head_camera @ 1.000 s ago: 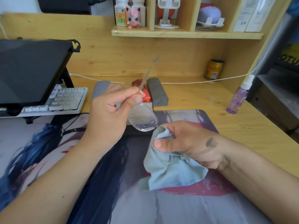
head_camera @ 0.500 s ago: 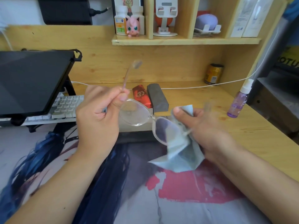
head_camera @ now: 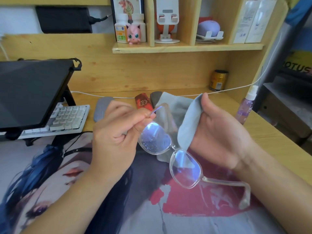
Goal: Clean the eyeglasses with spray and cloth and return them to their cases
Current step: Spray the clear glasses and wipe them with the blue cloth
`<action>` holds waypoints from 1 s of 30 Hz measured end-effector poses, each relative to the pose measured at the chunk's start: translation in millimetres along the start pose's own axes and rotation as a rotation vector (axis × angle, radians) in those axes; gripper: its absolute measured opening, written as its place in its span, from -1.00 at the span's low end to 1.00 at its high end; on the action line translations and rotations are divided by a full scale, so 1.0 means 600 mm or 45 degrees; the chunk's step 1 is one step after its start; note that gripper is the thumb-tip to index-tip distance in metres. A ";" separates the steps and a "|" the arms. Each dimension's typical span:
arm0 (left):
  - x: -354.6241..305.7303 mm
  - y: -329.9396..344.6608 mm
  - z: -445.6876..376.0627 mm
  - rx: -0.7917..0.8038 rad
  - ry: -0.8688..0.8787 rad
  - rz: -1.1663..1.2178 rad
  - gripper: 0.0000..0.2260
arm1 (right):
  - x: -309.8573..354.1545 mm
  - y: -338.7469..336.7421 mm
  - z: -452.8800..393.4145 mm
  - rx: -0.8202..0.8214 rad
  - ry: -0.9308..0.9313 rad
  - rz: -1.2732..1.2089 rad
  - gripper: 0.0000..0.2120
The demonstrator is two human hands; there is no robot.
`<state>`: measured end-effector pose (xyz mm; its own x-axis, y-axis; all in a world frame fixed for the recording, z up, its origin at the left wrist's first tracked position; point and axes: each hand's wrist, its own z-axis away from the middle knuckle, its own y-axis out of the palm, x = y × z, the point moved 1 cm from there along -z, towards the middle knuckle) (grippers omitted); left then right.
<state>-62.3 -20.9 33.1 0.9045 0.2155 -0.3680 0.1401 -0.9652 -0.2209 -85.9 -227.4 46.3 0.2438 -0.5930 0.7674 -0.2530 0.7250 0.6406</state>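
Note:
Clear-framed eyeglasses [head_camera: 170, 154] hang in mid-air above the desk mat, their upper lens speckled with spray droplets. My left hand [head_camera: 116, 130] pinches the frame at the upper hinge. My right hand [head_camera: 219, 132] holds a light blue-grey cloth [head_camera: 187, 122], thumb pressed on its top corner, just right of the lenses. The free temple arm [head_camera: 236, 188] points down to the right. Behind my hands lie a grey case [head_camera: 102, 108], a red case [head_camera: 143, 103] and a dark grey case [head_camera: 155, 98]. A purple spray bottle [head_camera: 245, 107] stands on the desk at the right.
A printed desk mat [head_camera: 152, 208] covers the near desk. A dark tilted screen [head_camera: 32, 92] and a white keyboard [head_camera: 67, 119] sit at the left. A gold can [head_camera: 217, 80] stands at the back, a white cable [head_camera: 185, 95] runs along the desk, and shelves [head_camera: 185, 47] hold small items.
My left hand turned the glasses so the lenses now face me, the free arm swinging down right. My right hand lifted the cloth, let go of the lens and spread the cloth out beside them.

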 end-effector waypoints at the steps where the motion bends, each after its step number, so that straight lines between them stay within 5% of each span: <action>1: 0.001 0.001 0.001 0.006 -0.009 -0.005 -0.88 | -0.003 0.005 0.003 0.029 0.020 -0.002 -0.31; 5: 0.007 0.003 0.002 0.036 -0.042 -0.058 -0.88 | -0.016 0.010 0.006 0.130 0.025 0.179 -0.29; 10: 0.007 0.006 0.001 0.077 -0.031 -0.048 -0.87 | -0.031 0.011 0.004 0.062 -0.052 0.667 -0.72; 14: 0.012 0.006 0.001 0.087 -0.068 -0.074 -0.89 | -0.017 0.014 0.013 0.131 0.039 0.556 -0.72; 20: 0.012 0.008 0.002 0.116 -0.088 -0.049 -0.89 | -0.014 -0.012 -0.007 -0.192 -0.092 0.352 -0.53; 24: 0.012 0.015 0.004 0.141 -0.072 -0.051 -0.85 | -0.014 0.005 -0.009 -0.012 -0.082 0.030 -0.54; 30: 0.019 0.015 0.004 0.117 -0.074 -0.130 -0.88 | -0.011 0.005 0.007 0.150 0.025 0.238 -0.54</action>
<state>-51.7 -26.7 25.0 0.8624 0.3223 -0.3903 0.1901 -0.9208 -0.3405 -92.0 -222.8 43.1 0.2003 -0.4445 0.8731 -0.4029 0.7750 0.4870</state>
